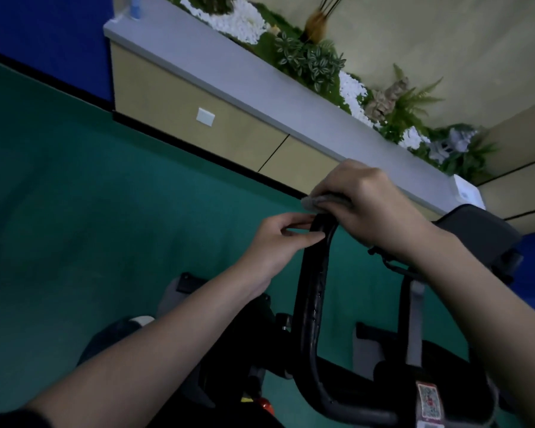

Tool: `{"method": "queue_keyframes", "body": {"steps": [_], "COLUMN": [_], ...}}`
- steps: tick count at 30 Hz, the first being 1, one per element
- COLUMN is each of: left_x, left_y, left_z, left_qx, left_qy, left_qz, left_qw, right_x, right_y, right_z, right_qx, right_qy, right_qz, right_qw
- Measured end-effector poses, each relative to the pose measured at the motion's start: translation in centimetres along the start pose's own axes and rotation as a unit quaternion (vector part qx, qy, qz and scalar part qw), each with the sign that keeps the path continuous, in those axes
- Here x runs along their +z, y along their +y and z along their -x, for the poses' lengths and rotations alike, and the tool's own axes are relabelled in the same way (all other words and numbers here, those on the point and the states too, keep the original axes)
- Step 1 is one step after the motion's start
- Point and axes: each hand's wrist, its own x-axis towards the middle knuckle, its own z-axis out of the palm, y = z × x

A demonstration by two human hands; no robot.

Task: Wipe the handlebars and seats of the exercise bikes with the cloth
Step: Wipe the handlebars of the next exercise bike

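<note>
A black looped handlebar of an exercise bike rises in the middle of the head view. My right hand grips a grey cloth and presses it on the top end of the handlebar loop. My left hand pinches the handlebar just below that end, fingers curled on its left side. The bike's frame and a sticker label show low in the view. No seat is clearly visible.
A long counter with wooden fronts runs diagonally behind, topped with plants and white pebbles. Green floor lies to the left. A dark grey bike console sits at right. A small bottle stands on the counter's far end.
</note>
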Motion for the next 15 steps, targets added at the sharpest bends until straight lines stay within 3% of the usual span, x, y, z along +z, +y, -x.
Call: {"method": "queue_keyframes", "body": {"steps": [5, 10, 12, 15], "left_x": [0.2, 0.7, 0.7, 0.7], "left_y": [-0.9, -1.3, -1.5, -1.8], "left_z": [-0.2, -0.5, -0.5, -0.5], "left_qx": [-0.009, -0.021, -0.025, -0.027], "left_qy": [0.02, 0.028, 0.024, 0.019], "left_qz": [0.059, 0.132, 0.15, 0.157], "left_qw": [0.998, 0.991, 0.988, 0.987], "right_x": [-0.6, 0.7, 0.5, 0.8], "right_y": [0.3, -0.5, -0.1, 0.0], "right_z": [-0.9, -1.0, -1.1, -0.3], "right_qx": [-0.009, -0.028, -0.011, 0.002], "right_qy": [0.005, -0.093, -0.07, 0.037], "right_qz": [0.03, 0.065, 0.048, 0.029], "right_qw": [0.999, 0.993, 0.996, 0.999]}}
